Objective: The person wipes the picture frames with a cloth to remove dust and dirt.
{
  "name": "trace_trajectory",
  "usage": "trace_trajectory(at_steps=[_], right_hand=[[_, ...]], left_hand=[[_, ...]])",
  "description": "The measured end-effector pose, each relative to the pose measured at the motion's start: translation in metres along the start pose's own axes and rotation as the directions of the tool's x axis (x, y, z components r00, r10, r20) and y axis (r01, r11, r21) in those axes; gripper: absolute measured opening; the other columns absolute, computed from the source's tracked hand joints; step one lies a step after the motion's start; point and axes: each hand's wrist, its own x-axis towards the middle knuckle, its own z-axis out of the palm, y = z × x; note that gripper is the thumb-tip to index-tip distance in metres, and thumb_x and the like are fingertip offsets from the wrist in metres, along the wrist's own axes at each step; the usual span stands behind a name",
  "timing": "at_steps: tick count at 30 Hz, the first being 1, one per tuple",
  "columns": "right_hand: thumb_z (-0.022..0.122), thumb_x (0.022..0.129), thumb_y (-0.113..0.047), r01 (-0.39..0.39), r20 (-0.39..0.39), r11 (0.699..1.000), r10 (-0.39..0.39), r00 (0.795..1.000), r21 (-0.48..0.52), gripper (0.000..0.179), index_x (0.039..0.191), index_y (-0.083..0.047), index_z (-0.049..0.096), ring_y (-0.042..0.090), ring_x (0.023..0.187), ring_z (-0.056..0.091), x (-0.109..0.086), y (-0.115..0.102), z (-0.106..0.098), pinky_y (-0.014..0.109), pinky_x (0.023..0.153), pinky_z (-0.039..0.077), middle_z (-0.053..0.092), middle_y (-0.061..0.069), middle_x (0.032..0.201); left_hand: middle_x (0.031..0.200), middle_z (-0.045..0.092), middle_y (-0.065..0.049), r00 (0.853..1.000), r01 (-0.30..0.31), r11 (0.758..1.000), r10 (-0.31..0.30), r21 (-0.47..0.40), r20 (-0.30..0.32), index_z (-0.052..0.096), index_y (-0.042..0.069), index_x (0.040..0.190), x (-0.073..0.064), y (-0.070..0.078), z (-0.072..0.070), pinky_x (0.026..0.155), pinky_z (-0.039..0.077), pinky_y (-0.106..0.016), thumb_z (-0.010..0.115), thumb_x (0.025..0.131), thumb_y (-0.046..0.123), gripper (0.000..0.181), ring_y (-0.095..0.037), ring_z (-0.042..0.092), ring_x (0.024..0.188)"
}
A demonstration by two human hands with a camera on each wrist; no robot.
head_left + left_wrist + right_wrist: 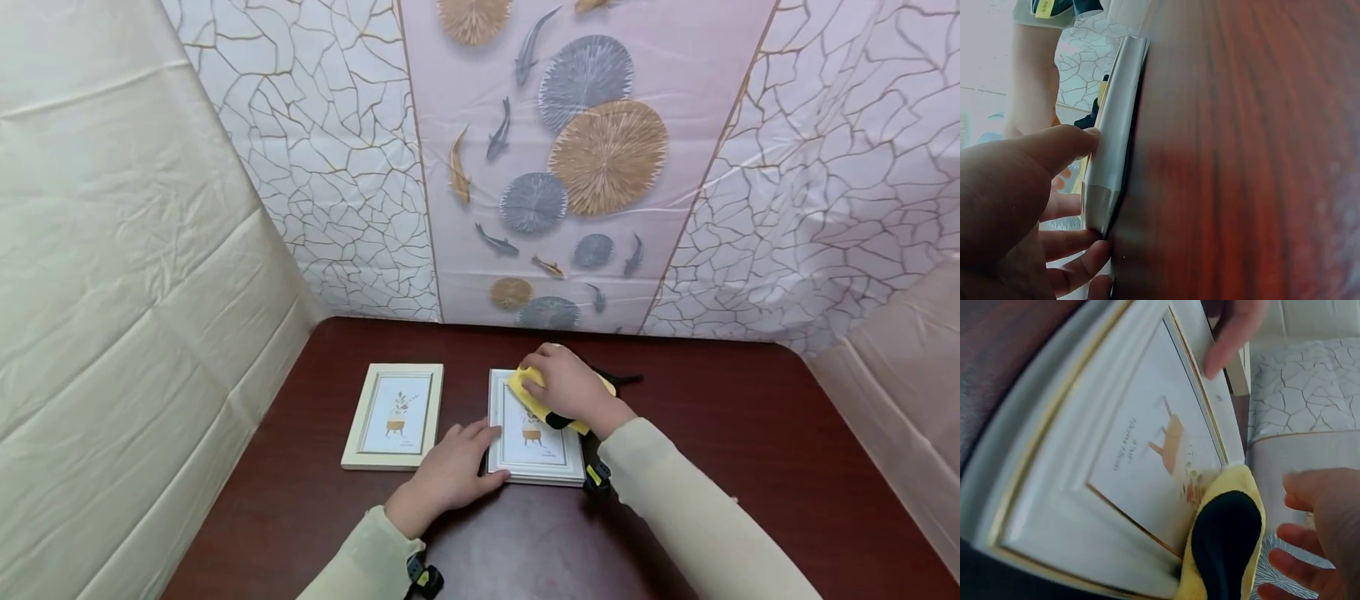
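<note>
I see L hand spread, touching wht frame at nr-L corner | R hand over ylw cloth, can't tell if pinching | cloth on frame's far-R part | frame flat on worktop, R of crm frame

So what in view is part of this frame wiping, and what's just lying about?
Part of the job:
White picture frame, with the left hand touching its edge
Yellow cloth, held against that frame by the right hand

Apparently not in use:
Cream picture frame, lying flat to the left, touched by neither hand
Patterned wall covering, just background
</note>
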Motion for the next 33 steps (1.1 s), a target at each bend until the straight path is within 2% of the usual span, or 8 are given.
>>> trace_trajectory(at_steps=[3, 7, 12, 15, 18, 22, 27, 33], right_hand=[[0.085, 0.099, -0.035, 0.029, 0.019, 0.998, -0.028, 0.999, -0.059, 0.037, 0.128, -0.013, 0.079, 0.033, 0.116, 0.067, 0.000, -0.005, 0.005, 0.050, 0.096, 0.058, 0.070, 0.010, 0.130], [0.093, 0.091, -0.031, 0.010, 0.069, 0.991, -0.001, 0.998, -0.136, 0.044, 0.130, -0.018, 0.079, 0.033, 0.115, 0.064, 0.004, -0.011, 0.012, 0.050, 0.088, 0.060, 0.068, 0.009, 0.130], [0.085, 0.097, -0.012, -0.007, 0.093, 0.980, 0.025, 0.995, -0.198, 0.036, 0.132, -0.019, 0.078, 0.028, 0.104, 0.067, 0.013, -0.013, 0.018, 0.042, 0.077, 0.060, 0.067, 0.008, 0.123], [0.080, 0.100, -0.009, -0.011, 0.067, 0.983, 0.023, 0.998, -0.181, 0.032, 0.131, -0.017, 0.079, 0.023, 0.094, 0.069, 0.018, -0.013, 0.021, 0.037, 0.074, 0.059, 0.068, 0.007, 0.116], [0.079, 0.102, -0.008, -0.001, 0.030, 0.991, 0.005, 1.000, -0.136, 0.027, 0.129, -0.013, 0.080, 0.020, 0.091, 0.070, 0.022, -0.012, 0.023, 0.037, 0.076, 0.060, 0.069, 0.006, 0.112], [0.079, 0.102, -0.009, 0.035, 0.010, 0.993, -0.034, 0.999, -0.112, 0.024, 0.125, -0.012, 0.081, 0.025, 0.104, 0.070, 0.024, -0.011, 0.025, 0.041, 0.087, 0.061, 0.069, 0.007, 0.117], [0.078, 0.104, -0.016, 0.058, 0.051, 0.985, -0.050, 0.997, -0.161, 0.024, 0.128, -0.017, 0.082, 0.028, 0.125, 0.060, 0.026, -0.010, 0.026, 0.052, 0.098, 0.055, 0.066, 0.005, 0.134], [0.075, 0.107, -0.022, 0.042, 0.083, 0.986, -0.029, 0.996, -0.160, 0.026, 0.132, -0.023, 0.081, 0.030, 0.130, 0.057, 0.023, -0.007, 0.026, 0.063, 0.101, 0.049, 0.064, 0.004, 0.139]], left_hand=[[0.165, 0.053, -0.011, 1.000, 0.007, 1.000, -0.007, 0.000, -0.002, 0.058, 0.019, 0.161, -0.001, -0.002, 0.000, 0.111, 0.051, -0.052, 0.074, 0.102, 0.056, 0.071, -0.039, 0.053, 0.144], [0.165, 0.053, -0.011, 1.000, 0.014, 1.000, -0.014, -0.006, 0.001, 0.058, 0.019, 0.160, -0.001, -0.003, 0.000, 0.113, 0.050, -0.052, 0.075, 0.102, 0.055, 0.071, -0.039, 0.053, 0.145], [0.166, 0.052, -0.012, 1.000, 0.015, 1.000, -0.015, -0.018, 0.007, 0.058, 0.019, 0.161, 0.000, -0.003, 0.001, 0.115, 0.048, -0.052, 0.075, 0.102, 0.054, 0.071, -0.039, 0.052, 0.146], [0.165, 0.053, -0.011, 1.000, 0.015, 1.000, -0.015, -0.020, 0.006, 0.058, 0.019, 0.161, 0.000, -0.002, 0.002, 0.114, 0.049, -0.051, 0.076, 0.102, 0.055, 0.071, -0.037, 0.053, 0.146], [0.165, 0.053, -0.010, 1.000, 0.017, 1.000, -0.017, -0.016, 0.005, 0.058, 0.020, 0.161, 0.000, -0.003, 0.003, 0.112, 0.050, -0.050, 0.076, 0.102, 0.055, 0.071, -0.036, 0.053, 0.145], [0.165, 0.053, -0.010, 1.000, 0.016, 1.000, -0.016, -0.016, 0.005, 0.057, 0.021, 0.161, 0.000, -0.002, 0.003, 0.113, 0.049, -0.050, 0.075, 0.102, 0.055, 0.071, -0.036, 0.053, 0.145], [0.164, 0.054, -0.010, 1.000, 0.013, 1.000, -0.013, -0.012, 0.002, 0.058, 0.020, 0.160, 0.002, -0.001, 0.001, 0.113, 0.050, -0.050, 0.075, 0.102, 0.056, 0.071, -0.036, 0.053, 0.145], [0.161, 0.056, -0.009, 1.000, 0.009, 1.000, -0.009, -0.008, -0.002, 0.061, 0.020, 0.157, 0.003, -0.002, -0.002, 0.112, 0.050, -0.050, 0.076, 0.099, 0.058, 0.071, -0.035, 0.056, 0.142]])
